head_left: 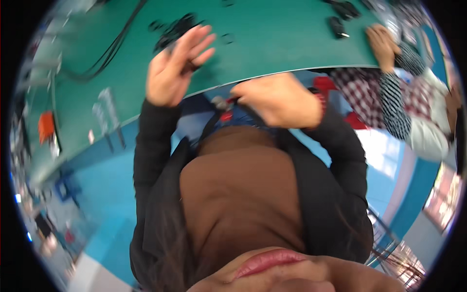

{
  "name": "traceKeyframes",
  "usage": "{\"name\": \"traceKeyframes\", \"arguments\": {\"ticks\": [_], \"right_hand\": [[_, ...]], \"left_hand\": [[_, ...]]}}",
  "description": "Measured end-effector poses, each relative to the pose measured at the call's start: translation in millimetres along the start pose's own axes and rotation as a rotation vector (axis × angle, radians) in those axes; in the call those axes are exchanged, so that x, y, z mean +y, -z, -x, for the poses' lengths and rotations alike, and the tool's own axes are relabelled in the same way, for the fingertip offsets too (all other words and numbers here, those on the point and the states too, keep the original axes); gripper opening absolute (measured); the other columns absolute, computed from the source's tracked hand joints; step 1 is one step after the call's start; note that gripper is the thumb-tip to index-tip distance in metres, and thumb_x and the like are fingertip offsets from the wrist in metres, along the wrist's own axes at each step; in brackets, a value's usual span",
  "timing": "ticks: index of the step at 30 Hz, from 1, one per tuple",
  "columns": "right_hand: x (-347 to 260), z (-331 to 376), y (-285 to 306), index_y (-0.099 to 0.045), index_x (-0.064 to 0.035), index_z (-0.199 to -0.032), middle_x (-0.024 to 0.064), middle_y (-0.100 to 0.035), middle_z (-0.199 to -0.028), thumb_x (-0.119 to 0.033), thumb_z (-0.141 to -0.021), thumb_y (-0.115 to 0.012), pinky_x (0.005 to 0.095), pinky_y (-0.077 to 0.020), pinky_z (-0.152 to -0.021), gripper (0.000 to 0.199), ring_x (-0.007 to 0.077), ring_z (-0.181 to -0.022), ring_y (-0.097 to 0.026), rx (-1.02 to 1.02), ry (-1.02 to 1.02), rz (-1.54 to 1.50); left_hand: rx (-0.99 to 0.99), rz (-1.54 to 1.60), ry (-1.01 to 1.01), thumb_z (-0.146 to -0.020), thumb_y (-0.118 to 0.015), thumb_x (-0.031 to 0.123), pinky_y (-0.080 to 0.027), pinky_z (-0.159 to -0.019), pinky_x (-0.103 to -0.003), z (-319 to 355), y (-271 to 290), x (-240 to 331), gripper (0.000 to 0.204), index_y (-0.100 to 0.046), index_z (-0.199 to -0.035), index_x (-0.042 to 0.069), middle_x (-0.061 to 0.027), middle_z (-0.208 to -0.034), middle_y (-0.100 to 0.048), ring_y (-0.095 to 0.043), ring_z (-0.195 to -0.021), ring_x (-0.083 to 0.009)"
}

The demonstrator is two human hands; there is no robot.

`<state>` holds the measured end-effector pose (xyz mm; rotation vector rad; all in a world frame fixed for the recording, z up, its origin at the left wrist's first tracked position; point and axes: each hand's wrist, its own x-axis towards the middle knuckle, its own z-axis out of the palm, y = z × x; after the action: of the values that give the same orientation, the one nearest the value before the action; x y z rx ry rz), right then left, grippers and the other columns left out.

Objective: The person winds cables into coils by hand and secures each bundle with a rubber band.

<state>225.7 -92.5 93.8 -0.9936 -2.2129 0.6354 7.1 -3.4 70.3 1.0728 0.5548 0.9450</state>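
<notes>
My left hand (171,73) is raised over the near part of the green table, its fingers stretched and apart. A small dark patch shows by its palm, too blurred to tell whether it is a thing. Just beyond lies a heap of small black parts (176,33), some of them ring-shaped. My right hand (284,101) is closed in front of my body, at the table's near edge. Something dark and red pokes out by its thumb, next to a greyish rounded piece (220,102); motion blur hides what it is.
The green table (277,34) spans the far side. Black cables (113,48) lie on its left, with clear-handled tools (108,109) and an orange object (46,126) nearer. At right, a co-worker's hand (383,46) rests on the table near black parts (336,27).
</notes>
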Motion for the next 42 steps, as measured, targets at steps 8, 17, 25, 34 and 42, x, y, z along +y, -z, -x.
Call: {"name": "traceKeyframes", "arguments": {"ticks": [8,17,25,34,42], "right_hand": [[21.1,-52.1,10.8,-0.063,-0.0077,-0.088,0.0057,-0.062,-0.083,-0.001,-0.07,-0.059,0.0346,-0.0486,-0.063,0.019,0.0241,-0.075,-0.061,0.232,0.177,0.259],[57.6,-54.6,-10.6,-0.061,0.0002,-0.108,0.0057,-0.064,-0.091,-0.02,-0.099,-0.043,0.0278,-0.0489,-0.079,0.028,0.0135,-0.086,-0.061,-0.075,-0.303,-0.674],[53.3,-48.1,-17.2,-0.053,-0.0007,-0.124,0.007,-0.059,-0.081,-0.046,-0.1,-0.032,0.0238,-0.0463,-0.058,0.056,0.0097,-0.066,-0.054,-0.214,-0.617,-1.303],[45.3,-46.7,-36.9,-0.059,-0.0098,-0.112,0.0008,-0.054,-0.071,-0.032,-0.081,-0.07,0.019,-0.0363,-0.042,0.039,0.0053,-0.053,-0.045,-0.106,-0.733,-1.266],[48.5,-39.0,-43.3,-0.059,-0.0014,-0.099,0.0057,-0.056,-0.066,-0.029,-0.083,-0.069,0.0215,-0.0424,-0.04,0.033,0.0094,-0.046,-0.051,-0.018,-0.684,-1.32]], "left_hand": [[-0.063,0.055,0.186,-0.097,-0.05,0.025,-0.044,-0.099,-0.043,4.3,-7.4,-4.3,0.047,-0.043,-0.131,-0.006,-0.0186,-0.13,-0.05,-0.051,-0.119,-0.0325],[-0.243,0.076,0.297,-0.098,-0.048,0.024,-0.051,-0.09,-0.039,9.9,-11.5,-7.9,0.041,-0.048,-0.126,-0.006,-0.0185,-0.113,-0.06,-0.06,-0.106,-0.0312],[-0.326,0.031,0.208,-0.097,-0.049,0.022,-0.053,-0.08,-0.03,0.4,-19.0,-16.6,0.031,-0.055,-0.115,-0.003,-0.0088,-0.093,-0.063,-0.064,-0.094,-0.0237],[-0.38,-0.56,0.067,-0.097,-0.049,0.021,-0.046,-0.069,-0.024,-4.1,-2.6,-32.3,0.022,-0.058,-0.094,0.001,-0.0084,-0.083,-0.06,-0.06,-0.075,-0.0164],[-0.33,-0.168,0.338,-0.095,-0.053,0.025,-0.045,-0.063,-0.023,-1.2,-13.6,-38.0,0.025,-0.05,-0.091,0.0,-0.0089,-0.08,-0.058,-0.058,-0.073,-0.016]]}}
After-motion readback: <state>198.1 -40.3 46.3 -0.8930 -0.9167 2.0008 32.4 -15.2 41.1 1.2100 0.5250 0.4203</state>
